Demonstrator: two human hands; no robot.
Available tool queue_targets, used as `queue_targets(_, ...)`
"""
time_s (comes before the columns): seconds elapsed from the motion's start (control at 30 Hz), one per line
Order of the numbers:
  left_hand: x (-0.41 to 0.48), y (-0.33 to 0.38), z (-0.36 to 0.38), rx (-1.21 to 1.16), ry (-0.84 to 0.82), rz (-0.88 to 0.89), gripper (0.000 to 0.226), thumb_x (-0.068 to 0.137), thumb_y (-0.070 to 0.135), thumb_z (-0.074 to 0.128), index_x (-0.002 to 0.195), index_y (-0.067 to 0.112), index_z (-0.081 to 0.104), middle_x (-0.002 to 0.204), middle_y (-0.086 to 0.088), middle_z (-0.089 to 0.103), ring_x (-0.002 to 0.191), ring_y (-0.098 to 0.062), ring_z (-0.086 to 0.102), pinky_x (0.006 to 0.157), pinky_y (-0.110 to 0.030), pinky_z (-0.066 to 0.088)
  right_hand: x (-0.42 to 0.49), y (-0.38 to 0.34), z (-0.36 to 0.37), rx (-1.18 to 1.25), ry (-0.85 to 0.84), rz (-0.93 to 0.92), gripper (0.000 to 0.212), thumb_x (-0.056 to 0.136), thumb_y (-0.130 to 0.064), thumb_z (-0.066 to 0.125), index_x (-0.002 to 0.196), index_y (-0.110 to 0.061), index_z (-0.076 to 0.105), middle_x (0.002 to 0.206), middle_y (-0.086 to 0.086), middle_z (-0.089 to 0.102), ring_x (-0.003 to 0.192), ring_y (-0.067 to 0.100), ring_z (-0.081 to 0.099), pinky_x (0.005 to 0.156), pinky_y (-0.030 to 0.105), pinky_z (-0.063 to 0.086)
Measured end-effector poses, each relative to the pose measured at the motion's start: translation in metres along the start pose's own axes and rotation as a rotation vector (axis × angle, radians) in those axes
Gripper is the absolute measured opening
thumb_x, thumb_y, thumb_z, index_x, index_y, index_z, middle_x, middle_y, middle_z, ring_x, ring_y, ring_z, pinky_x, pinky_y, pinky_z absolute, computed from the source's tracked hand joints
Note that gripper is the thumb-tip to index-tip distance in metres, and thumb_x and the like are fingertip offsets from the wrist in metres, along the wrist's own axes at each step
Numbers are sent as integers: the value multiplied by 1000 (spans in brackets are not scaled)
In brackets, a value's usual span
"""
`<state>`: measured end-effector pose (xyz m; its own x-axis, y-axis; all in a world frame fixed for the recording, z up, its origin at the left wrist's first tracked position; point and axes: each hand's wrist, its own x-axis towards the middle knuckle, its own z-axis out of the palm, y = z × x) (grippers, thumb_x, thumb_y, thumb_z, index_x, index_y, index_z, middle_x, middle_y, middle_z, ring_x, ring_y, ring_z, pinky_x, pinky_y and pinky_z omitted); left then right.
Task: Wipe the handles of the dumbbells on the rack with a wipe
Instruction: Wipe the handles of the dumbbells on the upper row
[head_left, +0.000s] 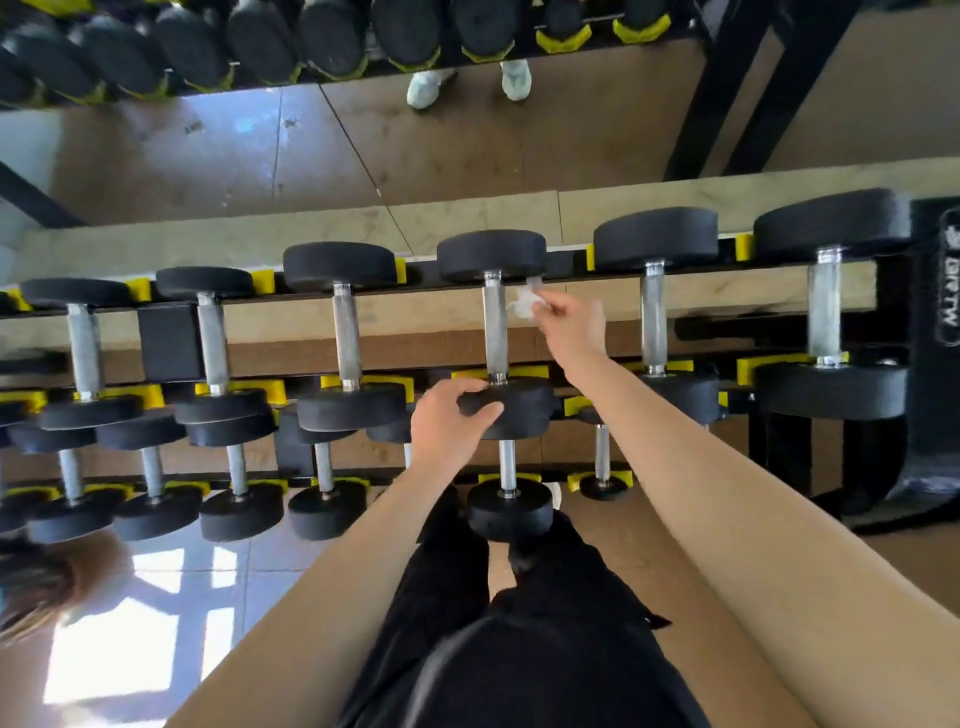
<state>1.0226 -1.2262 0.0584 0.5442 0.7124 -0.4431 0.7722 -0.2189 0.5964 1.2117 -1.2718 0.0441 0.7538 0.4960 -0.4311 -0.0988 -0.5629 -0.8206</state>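
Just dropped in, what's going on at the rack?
A person stands at the rack. The right hand pinches a white wipe right beside one upper-row dumbbell's handle, near its far head; contact is unclear. The left hand grips the same dumbbell's near head.

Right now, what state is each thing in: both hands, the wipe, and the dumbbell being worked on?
left hand: grips the dumbbell's near head.
right hand: pinches the wipe.
wipe: crumpled, beside the handle; contact unclear.
dumbbell: lying across the rack.
handle: bare, nothing wrapped round it.
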Motion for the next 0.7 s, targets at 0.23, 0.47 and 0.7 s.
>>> queue_targets(0.23,13,-11,1,4,-2,2,31,82,45,77,110,32,70,112,11,67,109,-15,62,95,-40,53,-29,24,21,-391,-198,-230,25,97,-12,62,119,-15,72,120,5,72,112,19,67,98,28,51)
queue_targets(0.47,18,-27,3,-46,5,82,29,76,60,73,101,47,66,101,27,61,109,-6,59,87,-40,57,-20,-14,10,-543,-160,-421,28,101,-14,56,125,-16,69,122,5,71,100,14,68,83,19,52)
queue_targets(0.7,27,-39,-1,-99,-20,126,35,70,71,69,97,49,67,101,27,62,109,-3,55,84,-41,57,-16,-9,39,-831,-245,-492,28,100,-27,53,124,-22,68,126,3,53,101,10,50,82,19,38)
